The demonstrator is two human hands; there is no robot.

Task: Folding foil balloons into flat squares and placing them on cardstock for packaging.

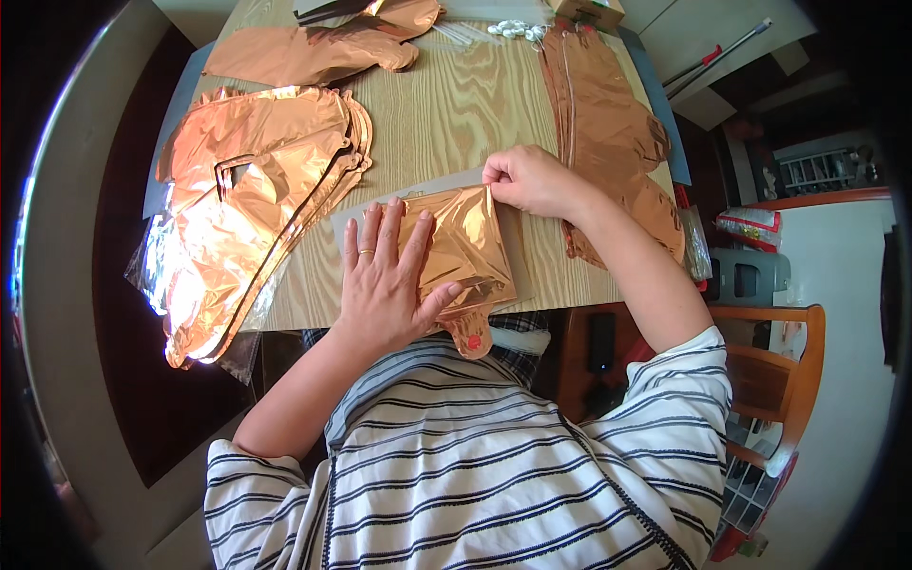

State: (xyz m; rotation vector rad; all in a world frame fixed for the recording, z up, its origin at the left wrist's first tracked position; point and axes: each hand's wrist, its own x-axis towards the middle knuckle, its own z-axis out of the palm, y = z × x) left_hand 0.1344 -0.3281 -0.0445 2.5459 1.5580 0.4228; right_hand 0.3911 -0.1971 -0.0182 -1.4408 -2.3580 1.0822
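A copper-coloured foil balloon (465,233), folded into a rough rectangle, lies on a grey board (514,249) at the table's near edge. Its narrow tab with a red mark hangs over that edge towards me. My left hand (385,275) rests on the balloon's left part, palm down with the fingers spread. At the far right corner of the foil, my right hand (527,180) has thumb and forefinger pinched together on the balloon's edge. The fingertips hide part of that corner.
Flat foil balloons (256,180) are piled at the left, overhanging the table's edge. Another foil stack (608,133) lies along the right side, and more foil (313,52) at the far left. Small white items (518,29) sit at the back. A wooden chair (774,370) stands at right.
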